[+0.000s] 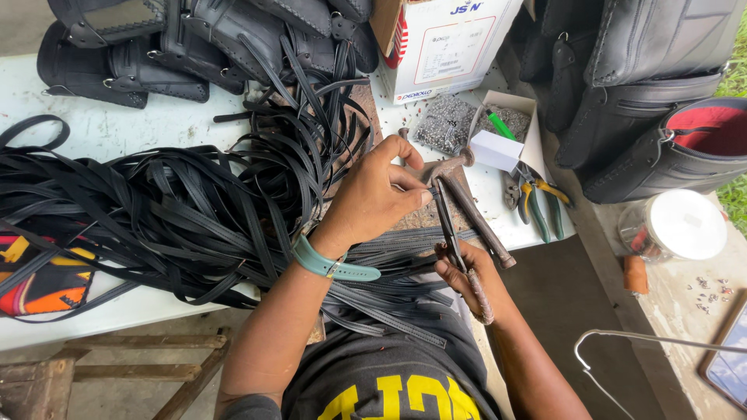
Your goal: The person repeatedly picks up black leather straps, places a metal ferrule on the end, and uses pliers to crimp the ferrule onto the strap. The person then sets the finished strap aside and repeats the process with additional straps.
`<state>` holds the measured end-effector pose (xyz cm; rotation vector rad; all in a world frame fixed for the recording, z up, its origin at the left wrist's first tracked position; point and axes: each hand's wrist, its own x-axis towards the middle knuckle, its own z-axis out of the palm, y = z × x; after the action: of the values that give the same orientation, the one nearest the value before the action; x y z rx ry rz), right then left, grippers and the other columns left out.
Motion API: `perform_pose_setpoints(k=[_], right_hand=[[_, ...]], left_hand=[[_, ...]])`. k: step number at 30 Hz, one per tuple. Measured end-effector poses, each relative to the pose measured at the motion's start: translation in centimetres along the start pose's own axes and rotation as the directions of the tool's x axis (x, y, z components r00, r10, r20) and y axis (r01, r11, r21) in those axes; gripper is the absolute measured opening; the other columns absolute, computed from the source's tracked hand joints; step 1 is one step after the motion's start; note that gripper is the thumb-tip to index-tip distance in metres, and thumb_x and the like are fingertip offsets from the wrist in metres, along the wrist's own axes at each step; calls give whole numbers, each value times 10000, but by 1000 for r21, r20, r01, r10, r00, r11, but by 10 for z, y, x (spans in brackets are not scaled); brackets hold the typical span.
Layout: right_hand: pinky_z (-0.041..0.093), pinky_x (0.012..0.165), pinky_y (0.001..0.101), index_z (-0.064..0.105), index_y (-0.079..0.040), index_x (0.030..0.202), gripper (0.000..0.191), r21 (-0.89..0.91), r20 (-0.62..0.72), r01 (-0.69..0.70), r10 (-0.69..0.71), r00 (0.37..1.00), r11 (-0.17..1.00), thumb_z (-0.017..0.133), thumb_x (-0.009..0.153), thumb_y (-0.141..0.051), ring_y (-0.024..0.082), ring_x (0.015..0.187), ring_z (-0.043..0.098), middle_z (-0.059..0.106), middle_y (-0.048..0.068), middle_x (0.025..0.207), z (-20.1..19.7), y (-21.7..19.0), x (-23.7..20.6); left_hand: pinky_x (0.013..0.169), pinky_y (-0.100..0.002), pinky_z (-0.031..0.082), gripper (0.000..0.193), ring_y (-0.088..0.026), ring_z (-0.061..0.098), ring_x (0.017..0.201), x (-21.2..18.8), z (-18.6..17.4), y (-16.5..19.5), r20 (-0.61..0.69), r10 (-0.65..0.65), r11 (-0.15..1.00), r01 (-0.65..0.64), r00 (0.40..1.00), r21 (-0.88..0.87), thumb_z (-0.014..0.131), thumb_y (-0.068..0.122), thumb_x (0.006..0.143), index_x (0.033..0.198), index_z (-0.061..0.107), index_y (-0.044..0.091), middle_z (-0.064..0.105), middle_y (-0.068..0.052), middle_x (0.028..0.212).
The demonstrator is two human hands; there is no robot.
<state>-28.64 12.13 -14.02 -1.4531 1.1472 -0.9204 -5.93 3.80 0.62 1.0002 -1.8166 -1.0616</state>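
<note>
Closest to me, my right hand (471,280) is curled shut around the lower end of a thin black strap (449,225), thumb pressed over it. Just above, my left hand (373,194) pinches the strap's upper end between thumb and fingertips, at the table (148,124) edge. Beside it lies a hammer (471,206), touching neither hand. Beyond, pliers (537,198), loose straps (171,210), bags (202,39).

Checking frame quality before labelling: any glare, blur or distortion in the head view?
Head view: soft, even daylight, no hard shadows; white round lid nearly blown out; wide-angle bending at edges; left hand and narrow black leather strap sharp.
</note>
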Motion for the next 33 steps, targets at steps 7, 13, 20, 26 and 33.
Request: perform_pose_setpoints(k=[7,13,20,26,33], right_hand=[[446,656,252,577,-48,832,174,-11,15,103,-102,995,995,715,932,-82,58,734,482,558,-47,773,0,4,-1],[425,664,243,620,-61,945,126,71,137,-51,41,990,996,725,903,-117,61,765,467,533,-44,835,-20,-5,-3],[430,653,267,530,-55,838,198,-70,164,68,-55,985,995,713,899,-98,83,756,453,507,-26,781,-31,-15,4],[430,632,282,532,-54,802,212,-152,143,55,-33,989,987,725,875,-102,88,721,434,478,-16,718,-33,-26,1],[485,598,267,653,-36,815,111,-145,25,129,-126,992,981,714,872,-109,71,656,550,619,-21,675,-30,-10,3]], left_hand=[[718,-286,608,368,-153,786,918,1,1,0,26,-30,999,30,999,-15,769,58,812,1077,519,8,642,-57,1044],[718,-267,590,401,-144,789,833,16,-19,3,245,-106,994,108,964,7,776,64,789,1095,520,25,754,-79,855],[695,-284,577,424,-139,777,757,21,-24,11,290,-138,983,96,947,155,782,124,767,1110,547,45,799,-88,805],[708,-276,580,415,-138,781,748,24,-26,18,298,-120,983,71,947,168,786,129,777,1111,553,49,802,-86,801],[708,-288,579,406,-146,767,775,24,-22,-7,300,-103,988,61,948,144,794,134,780,1104,564,51,795,-77,816]])
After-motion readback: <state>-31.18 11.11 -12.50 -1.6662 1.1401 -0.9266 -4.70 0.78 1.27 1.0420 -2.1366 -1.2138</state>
